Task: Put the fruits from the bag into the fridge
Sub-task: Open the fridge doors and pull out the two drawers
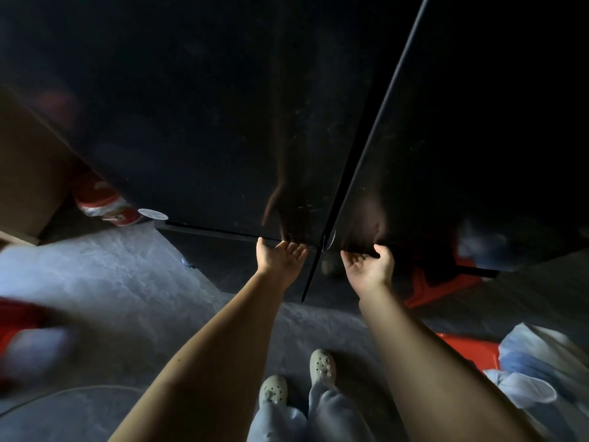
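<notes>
**A:** What is at your far left?

**B:** A brown box, with a red and white packet on the grey floor beside it. It is too blurred to read.

**A:** And in front of you?

**B:** The black fridge, both upper doors closed. My left grip is palm up at the bottom edge of the left door, just beside the middle seam. The fingers are nearly straight and the tips go under the edge. They are hidden there, so I cannot tell if they hook it.

**A:** Your other hand?

**B:** My right grip is just past the seam, at the bottom edge of the right door. It is narrow, with the fingers curled up to the lip and the thumb raised against it, so it is holding that door's edge.

**A:** Below you?

**B:** My pale shoes, on the floor between my arms.

**A:** Where is the fruit?

**B:** The pale blue bag lies low at my right, against a red tray and well apart from both hands. I cannot see any fruit inside it.
</notes>
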The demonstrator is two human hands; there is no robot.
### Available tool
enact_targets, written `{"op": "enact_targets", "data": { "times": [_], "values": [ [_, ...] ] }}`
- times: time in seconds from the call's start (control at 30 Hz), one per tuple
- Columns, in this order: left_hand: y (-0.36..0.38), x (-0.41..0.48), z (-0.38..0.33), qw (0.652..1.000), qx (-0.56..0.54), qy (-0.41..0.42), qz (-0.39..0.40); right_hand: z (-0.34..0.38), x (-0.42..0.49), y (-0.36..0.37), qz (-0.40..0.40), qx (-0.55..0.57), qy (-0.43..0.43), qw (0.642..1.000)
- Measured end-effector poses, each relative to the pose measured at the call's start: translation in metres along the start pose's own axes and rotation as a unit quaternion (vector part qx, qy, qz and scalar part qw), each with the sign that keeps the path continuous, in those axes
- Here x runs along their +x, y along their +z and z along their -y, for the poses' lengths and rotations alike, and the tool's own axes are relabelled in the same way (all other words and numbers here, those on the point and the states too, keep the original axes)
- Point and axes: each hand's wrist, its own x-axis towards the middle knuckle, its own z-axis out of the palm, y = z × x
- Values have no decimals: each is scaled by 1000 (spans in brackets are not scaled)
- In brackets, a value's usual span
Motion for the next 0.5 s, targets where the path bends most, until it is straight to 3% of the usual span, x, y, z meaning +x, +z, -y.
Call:
{"op": "enact_targets", "data": {
  "times": [0.33, 0.5],
  "values": [
    [-56, -40, 6, 997, 77, 14, -12, -6, -34, -49, 42, -28, -12, 999],
    [-78, -65, 3, 995, 96, 18, -10, -13, -49, -55, 19, -33, -39, 999]
  ]
}}
